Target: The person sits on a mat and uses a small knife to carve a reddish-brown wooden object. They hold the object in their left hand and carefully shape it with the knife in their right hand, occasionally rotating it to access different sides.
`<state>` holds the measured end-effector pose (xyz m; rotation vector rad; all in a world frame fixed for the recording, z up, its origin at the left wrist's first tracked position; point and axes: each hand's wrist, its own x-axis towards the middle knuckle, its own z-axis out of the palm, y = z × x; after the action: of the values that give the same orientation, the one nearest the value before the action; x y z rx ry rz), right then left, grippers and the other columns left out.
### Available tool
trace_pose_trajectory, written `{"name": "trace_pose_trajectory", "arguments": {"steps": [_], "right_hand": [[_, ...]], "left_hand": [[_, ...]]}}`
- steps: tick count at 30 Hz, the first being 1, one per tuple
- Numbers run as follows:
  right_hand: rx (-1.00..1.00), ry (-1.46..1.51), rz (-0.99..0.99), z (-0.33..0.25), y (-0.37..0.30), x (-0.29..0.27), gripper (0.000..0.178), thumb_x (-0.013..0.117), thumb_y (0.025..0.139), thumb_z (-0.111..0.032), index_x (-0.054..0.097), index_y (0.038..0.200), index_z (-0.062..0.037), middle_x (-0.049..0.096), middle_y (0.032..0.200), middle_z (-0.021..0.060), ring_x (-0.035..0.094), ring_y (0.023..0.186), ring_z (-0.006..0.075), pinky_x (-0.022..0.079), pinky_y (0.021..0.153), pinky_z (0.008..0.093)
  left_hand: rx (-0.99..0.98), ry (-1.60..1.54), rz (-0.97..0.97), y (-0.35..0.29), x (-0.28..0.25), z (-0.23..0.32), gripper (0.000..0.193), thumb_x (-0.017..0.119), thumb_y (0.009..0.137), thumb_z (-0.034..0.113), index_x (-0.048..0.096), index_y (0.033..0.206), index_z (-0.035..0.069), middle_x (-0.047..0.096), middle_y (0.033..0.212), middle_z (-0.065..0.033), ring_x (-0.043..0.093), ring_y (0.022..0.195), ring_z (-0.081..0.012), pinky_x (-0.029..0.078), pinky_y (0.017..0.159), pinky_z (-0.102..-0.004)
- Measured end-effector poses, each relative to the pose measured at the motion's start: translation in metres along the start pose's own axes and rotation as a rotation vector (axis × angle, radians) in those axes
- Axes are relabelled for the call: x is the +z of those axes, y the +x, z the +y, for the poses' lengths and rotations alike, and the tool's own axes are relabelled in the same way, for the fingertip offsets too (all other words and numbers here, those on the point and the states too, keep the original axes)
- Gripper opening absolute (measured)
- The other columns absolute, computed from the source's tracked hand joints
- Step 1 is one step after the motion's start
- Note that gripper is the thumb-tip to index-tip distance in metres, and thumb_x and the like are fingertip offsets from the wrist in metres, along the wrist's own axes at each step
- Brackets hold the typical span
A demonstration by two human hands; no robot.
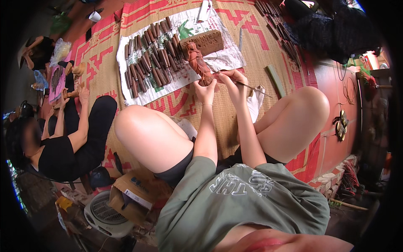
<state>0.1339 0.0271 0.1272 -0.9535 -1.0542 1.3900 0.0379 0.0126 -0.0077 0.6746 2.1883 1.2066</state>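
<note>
— Fingers first: what are they doing?

— The fingers of the left hand (205, 90) are curled round the lower end of a reddish-brown carved wooden figure (198, 63), gripping it. The fingers of the right hand (233, 80) are pinched together on a thin carving tool (252, 87), its handle sticking out to the right and its tip at the figure's base.

— Where does the figure lie?

— Tilted, its upper end resting against a dark wooden block (205, 41) on a white printed sheet (228, 59) that is spread over a red-and-tan woven mat (235, 113). It sits just ahead of the person's bare knees.

— Any packages or labels?

— The white sheet carries a green printed shape near its top and a green patch lower down, partly hidden under rows of brown-handled chisels (151, 59). By the left thigh lies an open brown cardboard box (132, 195) with a white rectangular label on its side. Next to it stands a pale round fan (105, 214).

— Anyone else?

— A second person in black (71, 143) sits at the left, hands on a pale wooden carving (72, 93). More tools (279, 29) lie at the upper right.
</note>
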Motion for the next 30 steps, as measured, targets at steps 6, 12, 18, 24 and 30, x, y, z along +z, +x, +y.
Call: {"name": "trace_pose_trajectory", "arguments": {"steps": [6, 12, 18, 24, 30], "right_hand": [[-0.082, -0.222, -0.048, 0.002, -0.002, 0.0, 0.008, 0.065, 0.082, 0.001, 0.061, 0.088, 0.006, 0.067, 0.085, 0.0088, 0.063, 0.076, 0.0097, 0.05, 0.069, 0.0201], [-0.149, -0.179, 0.061, 0.002, -0.002, 0.011, 0.012, 0.068, 0.078, -0.005, 0.064, 0.082, 0.0053, 0.067, 0.072, 0.0077, 0.06, 0.067, 0.0048, 0.048, 0.059, 0.0193], [-0.189, -0.295, 0.016, 0.0, 0.012, 0.026, 0.01, 0.065, 0.082, -0.004, 0.062, 0.081, 0.0054, 0.066, 0.071, 0.0056, 0.061, 0.067, 0.0069, 0.048, 0.06, 0.0192], [-0.187, -0.193, 0.1, 0.062, 0.094, 0.01, 0.012, 0.065, 0.077, -0.006, 0.061, 0.07, 0.0025, 0.06, 0.059, 0.0026, 0.052, 0.056, 0.0038, 0.041, 0.049, 0.0209], [0.077, 0.14, 0.112, 0.103, 0.066, -0.016, 0.01, 0.059, 0.082, -0.003, 0.058, 0.074, 0.004, 0.063, 0.073, 0.0086, 0.063, 0.066, 0.0132, 0.052, 0.064, 0.026]], "left_hand": [[0.101, 0.112, -0.069, 0.002, 0.009, -0.01, 0.076, 0.081, 0.055, 0.042, 0.047, 0.109, 0.002, 0.056, 0.105, -0.0208, 0.049, 0.104, -0.0362, 0.042, 0.089, -0.0432], [0.24, 0.168, 0.185, 0.001, 0.009, -0.022, 0.07, 0.071, 0.069, 0.043, 0.043, 0.12, 0.004, 0.047, 0.115, -0.0227, 0.046, 0.107, -0.0388, 0.039, 0.091, -0.0466], [0.104, 0.405, 0.088, -0.007, 0.007, 0.002, 0.073, 0.066, 0.074, 0.044, 0.039, 0.126, 0.001, 0.046, 0.116, -0.0239, 0.05, 0.104, -0.0405, 0.042, 0.088, -0.0469], [-0.08, 0.679, -0.065, 0.0, 0.021, 0.036, 0.074, 0.075, 0.067, 0.037, 0.037, 0.119, 0.002, 0.043, 0.12, -0.0225, 0.052, 0.104, -0.0385, 0.044, 0.086, -0.0467], [0.098, 0.191, -0.021, 0.018, -0.012, -0.006, 0.071, 0.079, 0.055, 0.03, 0.043, 0.109, 0.001, 0.05, 0.108, -0.0238, 0.052, 0.1, -0.0394, 0.045, 0.085, -0.0447]]}}
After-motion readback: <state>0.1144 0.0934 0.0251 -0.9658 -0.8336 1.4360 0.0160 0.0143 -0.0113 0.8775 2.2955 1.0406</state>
